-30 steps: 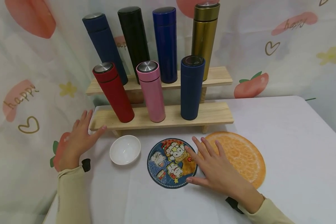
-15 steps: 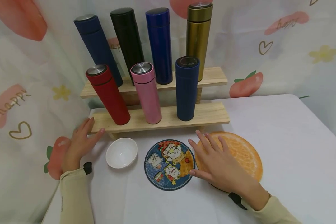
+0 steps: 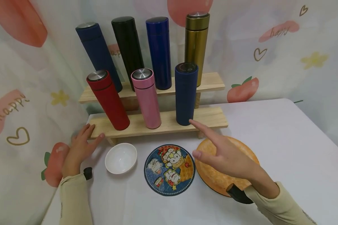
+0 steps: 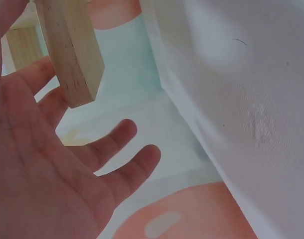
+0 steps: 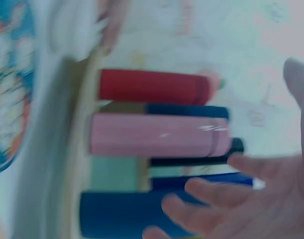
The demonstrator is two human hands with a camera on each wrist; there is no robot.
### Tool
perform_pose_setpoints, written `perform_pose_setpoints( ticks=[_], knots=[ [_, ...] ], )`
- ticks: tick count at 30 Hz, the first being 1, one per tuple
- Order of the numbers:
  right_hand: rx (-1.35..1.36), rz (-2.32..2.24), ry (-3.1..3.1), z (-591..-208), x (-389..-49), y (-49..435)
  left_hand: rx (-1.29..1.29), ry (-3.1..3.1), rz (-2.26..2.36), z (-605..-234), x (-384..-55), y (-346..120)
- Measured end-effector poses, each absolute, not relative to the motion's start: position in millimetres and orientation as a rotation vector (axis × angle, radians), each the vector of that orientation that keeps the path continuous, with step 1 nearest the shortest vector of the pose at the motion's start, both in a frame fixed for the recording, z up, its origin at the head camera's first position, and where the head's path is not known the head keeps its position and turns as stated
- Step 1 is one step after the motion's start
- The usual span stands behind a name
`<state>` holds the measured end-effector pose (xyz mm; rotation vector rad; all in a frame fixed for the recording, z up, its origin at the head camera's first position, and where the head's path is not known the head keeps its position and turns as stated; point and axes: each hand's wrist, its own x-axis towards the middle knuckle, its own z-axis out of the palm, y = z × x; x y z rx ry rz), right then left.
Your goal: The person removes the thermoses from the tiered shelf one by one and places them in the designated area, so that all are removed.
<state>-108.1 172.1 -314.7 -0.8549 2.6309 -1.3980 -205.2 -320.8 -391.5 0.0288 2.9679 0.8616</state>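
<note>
My left hand (image 3: 78, 153) touches the left end of the lower wooden shelf (image 3: 217, 117). In the left wrist view, two fingers reach behind the wooden end (image 4: 75, 55) and the other two stretch out past it. My right hand (image 3: 228, 156) hovers over the orange round mat (image 3: 214, 179), fingers extended, its foremost fingertip close to the base of the front navy thermos bottle (image 3: 186, 93); contact cannot be told. Left of that bottle stand a pink thermos bottle (image 3: 147, 100) and a red thermos bottle (image 3: 110, 101).
Behind, the upper shelf (image 3: 214, 82) carries a navy bottle (image 3: 99, 56), a black bottle (image 3: 128, 53), a glossy blue bottle (image 3: 159, 53) and a gold bottle (image 3: 197, 47). A white bowl (image 3: 121, 158) and a cartoon round mat (image 3: 169, 170) lie in front. Printed cloth (image 3: 284, 68) hangs behind.
My left hand has come down onto the left shelf end. My right hand has turned and moved up from the mats toward the front navy bottle. The head view has shifted slightly.
</note>
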Motion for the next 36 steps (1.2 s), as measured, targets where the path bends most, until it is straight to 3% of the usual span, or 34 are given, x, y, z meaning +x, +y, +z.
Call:
perform_pose_setpoints(
  ticks=[18,36],
  knots=[
    [-0.614,-2.164,2.394,-273,-164,170,0.047,2.951,0.910,-401,-207,-322],
    [-0.388,-2.277,2.192,-315,-229,144,0.109,2.984,0.968,-402,-208,-326]
  ],
)
